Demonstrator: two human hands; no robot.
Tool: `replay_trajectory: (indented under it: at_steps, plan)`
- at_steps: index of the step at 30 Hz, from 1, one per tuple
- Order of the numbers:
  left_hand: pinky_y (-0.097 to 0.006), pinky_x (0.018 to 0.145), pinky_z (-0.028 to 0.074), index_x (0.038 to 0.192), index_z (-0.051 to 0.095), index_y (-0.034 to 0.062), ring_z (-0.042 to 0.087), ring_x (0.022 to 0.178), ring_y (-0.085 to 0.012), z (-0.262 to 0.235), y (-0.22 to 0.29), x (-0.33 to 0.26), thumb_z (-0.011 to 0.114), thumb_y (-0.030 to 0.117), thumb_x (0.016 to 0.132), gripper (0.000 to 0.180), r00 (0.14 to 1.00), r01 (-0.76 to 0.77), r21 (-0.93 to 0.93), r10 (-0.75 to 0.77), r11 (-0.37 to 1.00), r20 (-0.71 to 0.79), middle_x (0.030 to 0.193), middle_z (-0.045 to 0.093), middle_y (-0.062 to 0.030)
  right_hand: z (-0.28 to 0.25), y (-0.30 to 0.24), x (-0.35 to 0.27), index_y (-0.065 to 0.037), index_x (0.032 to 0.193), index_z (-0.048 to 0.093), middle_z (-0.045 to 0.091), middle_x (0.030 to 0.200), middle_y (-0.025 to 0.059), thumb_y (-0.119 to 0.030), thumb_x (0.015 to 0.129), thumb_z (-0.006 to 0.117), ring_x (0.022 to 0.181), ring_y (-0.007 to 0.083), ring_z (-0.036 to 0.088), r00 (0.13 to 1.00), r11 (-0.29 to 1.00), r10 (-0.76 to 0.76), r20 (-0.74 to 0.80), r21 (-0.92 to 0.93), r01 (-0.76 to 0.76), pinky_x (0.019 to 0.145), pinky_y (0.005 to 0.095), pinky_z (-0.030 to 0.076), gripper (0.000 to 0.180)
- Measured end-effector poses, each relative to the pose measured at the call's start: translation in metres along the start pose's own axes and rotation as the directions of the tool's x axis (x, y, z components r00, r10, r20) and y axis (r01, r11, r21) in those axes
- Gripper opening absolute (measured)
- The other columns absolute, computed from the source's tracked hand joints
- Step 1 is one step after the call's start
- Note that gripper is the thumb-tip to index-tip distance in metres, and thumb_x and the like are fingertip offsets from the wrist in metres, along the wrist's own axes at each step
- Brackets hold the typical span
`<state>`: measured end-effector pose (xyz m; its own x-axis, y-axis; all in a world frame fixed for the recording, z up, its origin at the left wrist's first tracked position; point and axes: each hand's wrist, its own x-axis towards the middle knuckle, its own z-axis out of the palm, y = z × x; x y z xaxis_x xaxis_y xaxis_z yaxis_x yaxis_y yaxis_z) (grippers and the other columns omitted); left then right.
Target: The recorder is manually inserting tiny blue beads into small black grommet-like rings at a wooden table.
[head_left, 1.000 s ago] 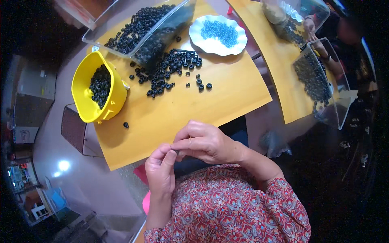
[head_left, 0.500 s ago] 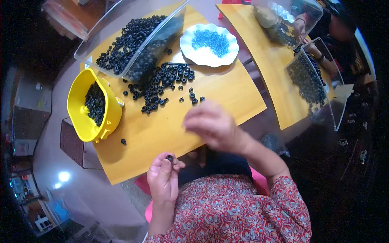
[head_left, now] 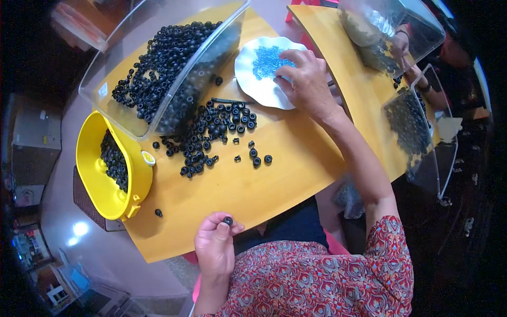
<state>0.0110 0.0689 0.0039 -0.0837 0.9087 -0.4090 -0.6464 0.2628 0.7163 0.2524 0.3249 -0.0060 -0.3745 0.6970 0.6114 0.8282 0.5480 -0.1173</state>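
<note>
Pinching a small black ring point(head_left: 228, 220) between left hand point(head_left: 215, 248) fingertips near the wooden board's point(head_left: 253, 185) front edge, right hand point(head_left: 306, 79) curled, fingertips dipping into blue bits point(head_left: 265, 61) on the white plate point(head_left: 253, 84), likely picking one

Worktop point(head_left: 237, 185) is showing smooth yellowish wood-look laminate, satin sheen, faint grain. Black rings point(head_left: 211, 132) are looking like matt rubber or plastic, dull, no glint. Clear bin point(head_left: 158, 68) is reading as glossy transparent plastic, catching glare on its walls. Yellow tub point(head_left: 95, 174) is shining as smooth glossy plastic. White plate point(head_left: 253, 79) is looking glossy, plastic or ceramic, cannot tell; its scalloped rim is smooth. Blue beads point(head_left: 266, 61) are looking like slightly shiny plastic. Sleeve point(head_left: 385, 253) is showing matt printed cloth, red patterned. The ring point(head_left: 227, 220) in the left fingers point(head_left: 219, 224) is looking dull black.
</note>
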Motion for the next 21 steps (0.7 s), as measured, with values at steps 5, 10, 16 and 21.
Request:
replay_trajectory:
  at_steps: [5, 10, 16, 21]
  plan:
    - [-0.034, 0.079, 0.049, 0.102, 0.058, -0.0021, 0.056, 0.076, -0.0164, 0.004, 0.003, 0.007, 0.065, 0.011, 0.087, 0.021, 1.000, 0.027, -0.016, -0.027, 1.000, -0.011, 0.084, 0.060, -0.0070, 0.012, -0.002, 0.005, -0.012, 0.079, 0.069, 0.060, 0.108, 0.0057, -0.014, 0.070, 0.071, 0.106, 0.0270, 0.051, 0.996, 0.999, 0.009, 0.088, -0.048, -0.005, 0.082, 0.0446, 0.036, 0.010]
    - [-0.034, 0.079, 0.049, 0.102, 0.058, -0.0023, 0.056, 0.077, -0.0167, -0.001, 0.002, 0.010, 0.064, 0.009, 0.087, 0.020, 0.999, 0.027, -0.024, -0.028, 0.999, -0.027, 0.087, 0.061, -0.0076, 0.019, 0.006, 0.006, -0.010, 0.079, 0.068, 0.061, 0.109, 0.0052, -0.015, 0.071, 0.070, 0.106, 0.0265, 0.052, 0.996, 0.997, 0.004, 0.092, -0.073, 0.002, 0.083, 0.0440, 0.035, 0.010]
    - [-0.035, 0.080, 0.048, 0.103, 0.057, -0.0024, 0.056, 0.078, -0.0175, -0.002, -0.001, 0.010, 0.062, 0.006, 0.088, 0.018, 0.999, 0.051, -0.052, -0.052, 0.997, -0.012, 0.092, 0.061, -0.0087, 0.026, 0.017, 0.001, -0.010, 0.077, 0.067, 0.062, 0.107, 0.0036, -0.013, 0.070, 0.069, 0.105, 0.0245, 0.052, 0.999, 0.995, -0.013, 0.029, -0.094, 0.016, 0.082, 0.0430, 0.036, 0.008]
    - [-0.035, 0.080, 0.049, 0.104, 0.058, -0.0022, 0.057, 0.079, -0.0171, -0.003, -0.002, 0.009, 0.061, 0.004, 0.088, 0.017, 0.997, 0.060, -0.074, -0.063, 0.995, -0.038, 0.093, 0.062, -0.0087, 0.012, 0.003, -0.001, -0.012, 0.076, 0.066, 0.062, 0.106, 0.0021, -0.012, 0.069, 0.070, 0.105, 0.0251, 0.053, 0.991, 0.997, -0.022, 0.130, 0.079, 0.011, 0.082, 0.0436, 0.038, 0.008]
